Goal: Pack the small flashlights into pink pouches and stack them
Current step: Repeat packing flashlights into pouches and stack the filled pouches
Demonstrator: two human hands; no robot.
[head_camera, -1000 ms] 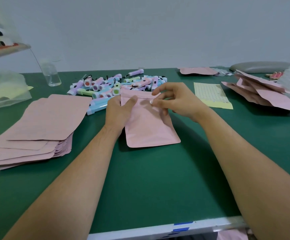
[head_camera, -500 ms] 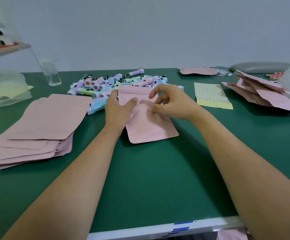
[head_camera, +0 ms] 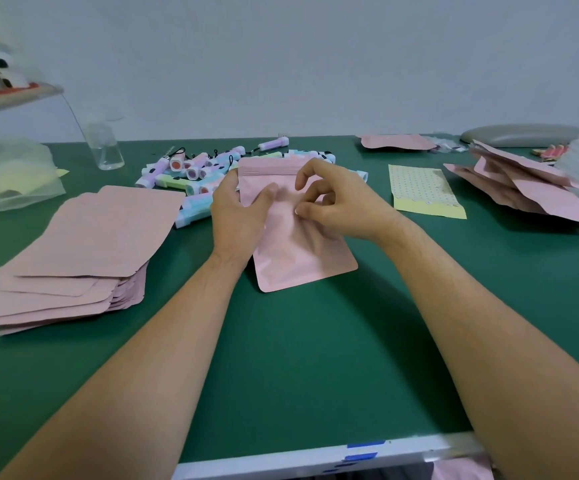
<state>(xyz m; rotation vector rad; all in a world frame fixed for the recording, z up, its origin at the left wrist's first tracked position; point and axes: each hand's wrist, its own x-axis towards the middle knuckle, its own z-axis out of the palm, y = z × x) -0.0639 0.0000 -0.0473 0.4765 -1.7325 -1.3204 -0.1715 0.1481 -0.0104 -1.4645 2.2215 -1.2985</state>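
A pink pouch lies tilted on the green table in the middle, its top edge raised toward the far side. My left hand grips the pouch's left edge, thumb on top. My right hand pinches the front of the pouch near its middle with thumb and forefinger, the other fingers curled above it. Behind the pouch lies a heap of small pastel flashlights. A stack of flat pink pouches sits at the left. A looser pile of pink pouches is at the right.
A clear bottle stands at the back left beside a clear plastic bag. A dotted sticker sheet lies right of my hands. One pink pouch and a grey pad sit at the back. The table's metal front edge carries blue tape.
Both hands have lifted the pouch's top edge and drawn it slightly away from me. My right hand's pinch has shifted from near the top strip down to the pouch's middle.
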